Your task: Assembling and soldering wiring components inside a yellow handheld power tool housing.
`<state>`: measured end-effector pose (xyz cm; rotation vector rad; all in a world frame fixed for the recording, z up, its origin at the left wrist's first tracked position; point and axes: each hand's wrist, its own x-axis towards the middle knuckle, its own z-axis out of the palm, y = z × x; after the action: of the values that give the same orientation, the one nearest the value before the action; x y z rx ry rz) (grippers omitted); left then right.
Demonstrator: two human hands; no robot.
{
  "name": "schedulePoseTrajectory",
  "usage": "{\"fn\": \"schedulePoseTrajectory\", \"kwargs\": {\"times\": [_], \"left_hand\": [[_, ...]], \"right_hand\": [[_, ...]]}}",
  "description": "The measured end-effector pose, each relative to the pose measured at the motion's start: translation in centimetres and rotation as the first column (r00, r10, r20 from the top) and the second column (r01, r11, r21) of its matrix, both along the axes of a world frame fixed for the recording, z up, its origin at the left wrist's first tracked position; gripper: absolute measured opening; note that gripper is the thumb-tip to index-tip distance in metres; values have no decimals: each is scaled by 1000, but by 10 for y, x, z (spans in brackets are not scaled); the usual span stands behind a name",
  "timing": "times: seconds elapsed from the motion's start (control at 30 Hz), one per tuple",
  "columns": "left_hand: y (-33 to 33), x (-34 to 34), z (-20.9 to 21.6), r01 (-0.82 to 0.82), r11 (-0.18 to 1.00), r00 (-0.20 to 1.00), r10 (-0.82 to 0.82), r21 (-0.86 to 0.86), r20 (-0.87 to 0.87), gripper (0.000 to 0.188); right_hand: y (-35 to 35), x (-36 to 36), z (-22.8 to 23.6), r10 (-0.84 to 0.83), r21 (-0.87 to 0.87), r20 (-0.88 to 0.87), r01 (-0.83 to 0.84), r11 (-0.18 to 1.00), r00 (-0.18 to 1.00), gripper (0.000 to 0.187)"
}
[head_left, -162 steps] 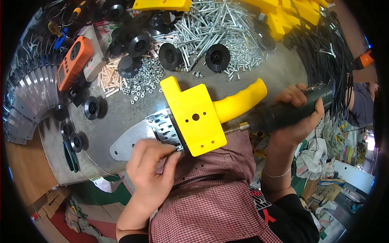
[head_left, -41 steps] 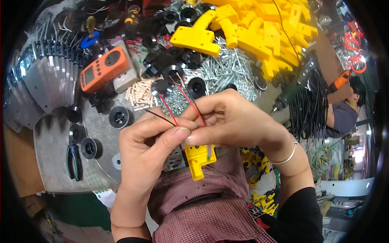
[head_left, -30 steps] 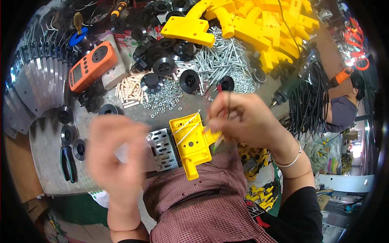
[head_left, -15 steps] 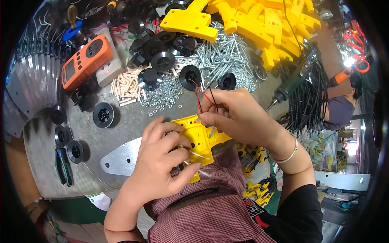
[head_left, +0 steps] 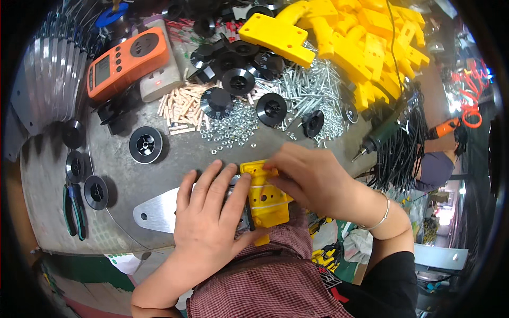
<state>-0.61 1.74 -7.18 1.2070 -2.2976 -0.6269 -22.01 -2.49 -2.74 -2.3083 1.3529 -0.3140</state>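
Note:
A yellow plastic housing (head_left: 269, 214) lies at the near edge of the table, its hollow side up, with thin pale wires across it. From its left side sticks out a flat metal blade (head_left: 159, 210) with a hole near the tip. My left hand (head_left: 209, 214) lies over the blade's base, fingers stretched, with forefinger and thumb gripping the housing's left side. My right hand (head_left: 315, 177) is closed at the housing's upper right, fingertips bent down onto it. What those fingertips pinch is hidden.
Beyond my hands lie black knobs (head_left: 271, 109), small nuts (head_left: 233, 127), pale sleeves (head_left: 183, 103), screws (head_left: 313, 87) and yellow housings (head_left: 339, 47). An orange meter (head_left: 127, 63) stands back left, pliers (head_left: 74, 212) lie left, a power screwdriver (head_left: 382, 132) right.
My right hand has lowered onto the housing, and the red and black wires it held up no longer show. My left fingers have straightened and shifted off the housing's middle toward the blade.

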Motion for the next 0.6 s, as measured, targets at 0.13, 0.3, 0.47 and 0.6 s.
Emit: {"fn": "schedulePoseTrajectory", "kwargs": {"times": [0.13, 0.3, 0.47, 0.6], "left_hand": [[-1, 1, -4, -12, 1000, 999, 12, -1, -30, 90], [-3, -1, -3, -15, 1000, 999, 15, 3, -36, 89], [-7, -1, 2, -45, 998, 997, 48, 53, -62, 90], [-5, -4, -1, -39, 999, 997, 41, 33, -63, 91]], "right_hand": [[-3, -4, -6, 176, -99, -115, -187, 977, 978, 17], [-9, -1, -8, 239, -191, -268, -295, 936, 933, 19], [-11, 5, -9, 220, -143, -345, -283, 948, 912, 22], [-8, -3, -7, 139, -155, -175, -167, 974, 975, 15]]}}
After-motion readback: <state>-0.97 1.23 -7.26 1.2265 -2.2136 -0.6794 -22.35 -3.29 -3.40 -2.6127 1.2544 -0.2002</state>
